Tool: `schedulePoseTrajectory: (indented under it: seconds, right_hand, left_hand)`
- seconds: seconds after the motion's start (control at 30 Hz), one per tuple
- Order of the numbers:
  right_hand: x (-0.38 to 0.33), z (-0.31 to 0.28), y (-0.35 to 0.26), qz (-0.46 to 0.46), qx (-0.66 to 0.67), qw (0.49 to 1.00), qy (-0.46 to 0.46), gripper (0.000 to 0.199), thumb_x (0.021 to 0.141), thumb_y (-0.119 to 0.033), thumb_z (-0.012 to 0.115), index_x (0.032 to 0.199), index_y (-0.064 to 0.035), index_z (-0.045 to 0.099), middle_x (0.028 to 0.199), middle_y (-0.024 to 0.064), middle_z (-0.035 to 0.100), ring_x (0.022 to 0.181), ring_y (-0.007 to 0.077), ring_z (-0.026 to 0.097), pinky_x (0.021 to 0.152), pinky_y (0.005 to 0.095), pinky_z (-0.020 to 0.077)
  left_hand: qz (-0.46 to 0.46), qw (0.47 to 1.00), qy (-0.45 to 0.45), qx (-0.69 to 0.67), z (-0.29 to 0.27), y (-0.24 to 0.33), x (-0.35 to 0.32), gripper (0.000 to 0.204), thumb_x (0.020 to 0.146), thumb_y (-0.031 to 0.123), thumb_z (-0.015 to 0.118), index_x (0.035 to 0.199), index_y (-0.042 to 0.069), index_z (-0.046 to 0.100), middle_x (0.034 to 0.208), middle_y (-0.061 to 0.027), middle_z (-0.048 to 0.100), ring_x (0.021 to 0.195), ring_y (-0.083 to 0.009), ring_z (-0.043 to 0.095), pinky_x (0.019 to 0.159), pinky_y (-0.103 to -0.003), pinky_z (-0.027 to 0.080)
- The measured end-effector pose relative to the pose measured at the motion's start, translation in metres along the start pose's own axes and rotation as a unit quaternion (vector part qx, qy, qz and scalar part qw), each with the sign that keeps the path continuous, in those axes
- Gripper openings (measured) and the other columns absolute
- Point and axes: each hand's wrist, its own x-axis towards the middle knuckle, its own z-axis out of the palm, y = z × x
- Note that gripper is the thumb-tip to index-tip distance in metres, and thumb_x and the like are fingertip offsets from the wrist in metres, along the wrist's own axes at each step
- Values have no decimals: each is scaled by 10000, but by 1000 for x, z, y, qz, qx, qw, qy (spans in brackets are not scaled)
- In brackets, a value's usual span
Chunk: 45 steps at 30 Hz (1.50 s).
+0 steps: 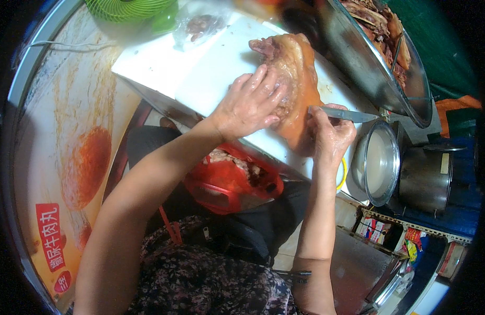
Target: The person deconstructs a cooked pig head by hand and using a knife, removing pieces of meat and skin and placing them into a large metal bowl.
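Observation:
A large slab of cooked meat (300,65) with glossy orange-brown skin lies on a white cutting board (216,68). My left hand (253,102) rests on its paler, fleshy side, fingers stretched and spread over the surface. At the slab's right edge, my right hand (331,134) grips a knife (355,115) whose blade points right, away from the meat. The thumb and fingertips of that hand touch the skin. The knife's handle is mostly hidden by my fingers. A yellow ring (344,176) shows beside my right wrist.
Below the board's near edge sits a red plastic bag (213,191) holding meat scraps. A big steel basin (352,39) with meat pieces stands at the upper right. Nearer are a bowl of whitish liquid (379,163) and a dark pot (423,178). A green basket (122,9) and clear bag (200,23) lie beyond.

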Motion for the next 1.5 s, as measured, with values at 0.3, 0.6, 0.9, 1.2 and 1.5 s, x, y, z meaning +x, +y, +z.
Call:
schedulePoseTrajectory:
  seconds: [0.3, 0.6, 0.9, 1.2, 1.5]
  right_hand:
    - [-5, -13, -2, -4, -39, 999, 22, 137, 827, -4, 737, 917, 21, 637, 729, 46, 666, 615, 112, 620, 600, 263, 513]
    - [-64, -20, 18, -179, -248, 931, -198, 972, 717, 62, 694, 1602, -109, 332, 1350, 292, 615, 1233, 394, 637, 1016, 445, 520]
    - [-104, -13, 12, -87, -277, 930, -226, 1006, 759, 46, 636, 1641, -139, 188, 921, 307, 692, 820, 465, 708, 768, 507, 583]
    - [-98, -15, 16, -87, -290, 932, -198, 1020, 758, 57, 640, 1643, -125, 167, 993, 317, 692, 865, 475, 704, 786, 510, 580]
    - [-109, -20, 17, -100, -275, 936, -198, 858, 784, 44, 657, 1576, -60, 344, 963, 263, 706, 809, 391, 721, 772, 454, 586]
  left_hand:
    - [4, 1000, 13, -6, 3, 0, 1, 780, 845, 368, 744, 1498, 49, 461, 1586, -268, 352, 1450, -452, 355, 1122, -562, 327]
    - [6, 1000, 20, 16, 8, -1, -2, 792, 863, 397, 712, 1526, 67, 433, 1587, -261, 345, 1450, -442, 345, 1120, -556, 322]
    - [19, 999, 19, 33, 3, -1, 0, 766, 849, 411, 745, 1469, 37, 495, 1521, -268, 395, 1416, -455, 375, 1083, -534, 370]
    - [21, 997, 6, -79, 4, -9, -7, 963, 852, 615, 693, 1580, 75, 366, 1640, -279, 246, 1498, -499, 252, 1165, -600, 254]
    - [18, 998, -4, -54, 9, -9, -9, 1010, 799, 574, 758, 1584, 84, 354, 1648, -283, 216, 1495, -518, 243, 1160, -611, 261]
